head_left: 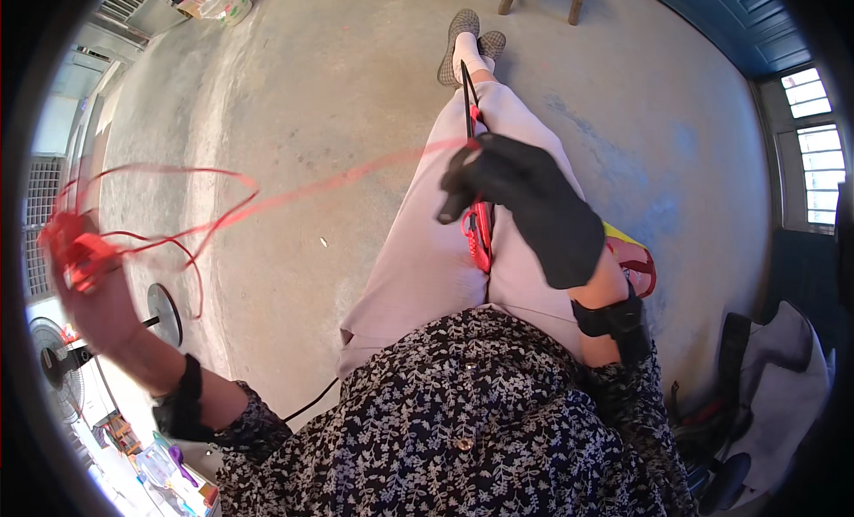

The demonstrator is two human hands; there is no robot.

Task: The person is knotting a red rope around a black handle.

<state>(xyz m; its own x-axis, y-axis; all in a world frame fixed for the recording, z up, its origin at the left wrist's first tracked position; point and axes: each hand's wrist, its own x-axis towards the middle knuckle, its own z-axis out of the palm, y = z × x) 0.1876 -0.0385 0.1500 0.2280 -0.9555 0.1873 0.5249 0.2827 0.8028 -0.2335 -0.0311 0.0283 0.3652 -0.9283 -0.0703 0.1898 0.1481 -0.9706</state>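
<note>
My left hand (98, 304), raised at the far left and blurred, grips a bunch of red cord (82, 250). Loose loops hang from it, and one strand stretches across to my right hand (534, 197). That hand wears a black glove, and its fingers curl together on the cord over my lap. Beneath it, a red braided piece (479, 241) lies between my thighs. Thin black straps or rods (468, 99) run from near the glove toward my feet; the glove hides how they join the red piece.
A yellow and red packet (633, 259) shows beside my right thigh. To the left stand a fan (58, 361) and a cluttered surface (160, 472). Grey cloth (783, 384) is at the lower right. A wooden stool's legs (576, 3) stand beyond my feet.
</note>
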